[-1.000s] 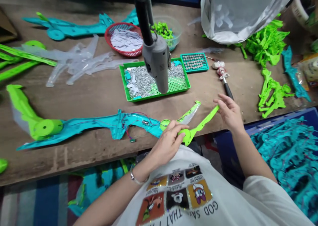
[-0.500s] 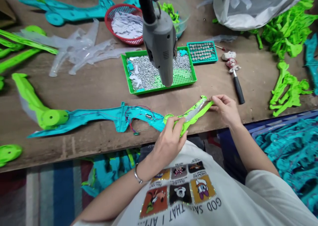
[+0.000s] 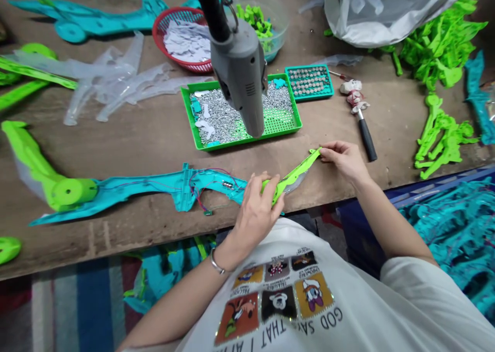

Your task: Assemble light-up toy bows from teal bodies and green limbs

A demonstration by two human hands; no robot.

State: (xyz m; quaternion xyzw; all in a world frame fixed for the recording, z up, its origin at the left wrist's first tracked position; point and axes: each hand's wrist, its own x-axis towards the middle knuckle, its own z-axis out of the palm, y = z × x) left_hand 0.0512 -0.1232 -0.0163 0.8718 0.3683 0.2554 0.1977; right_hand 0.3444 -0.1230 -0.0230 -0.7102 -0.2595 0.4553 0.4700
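Observation:
A long teal plastic toy body (image 3: 135, 188), shaped like a bow half, lies along the near side of the bench with thin wires and a small circuit board (image 3: 208, 213) showing. At its right end is a lime green arm piece (image 3: 297, 170), with a clear plastic strip (image 3: 296, 183) showing along its lower edge. My left hand (image 3: 257, 205) grips the wide end of the green arm piece and covers its joint with the teal body. The narrow tip is pinched between thumb and fingers of my right hand (image 3: 344, 162).
A grey powered screwdriver (image 3: 243, 79) hangs over a green tray (image 3: 247, 139) of screws. Beyond are a teal tray (image 3: 310, 95), a red basket (image 3: 164, 45) and a clear bowl (image 3: 276, 30). To the right lie a black-handled hammer (image 3: 367, 138) and green parts (image 3: 441, 48).
The green arm piece has swung up over the matching green part, closing the wedge between them. My right hand has shifted slightly up and left with its tip. My left hand still grips the wide end.

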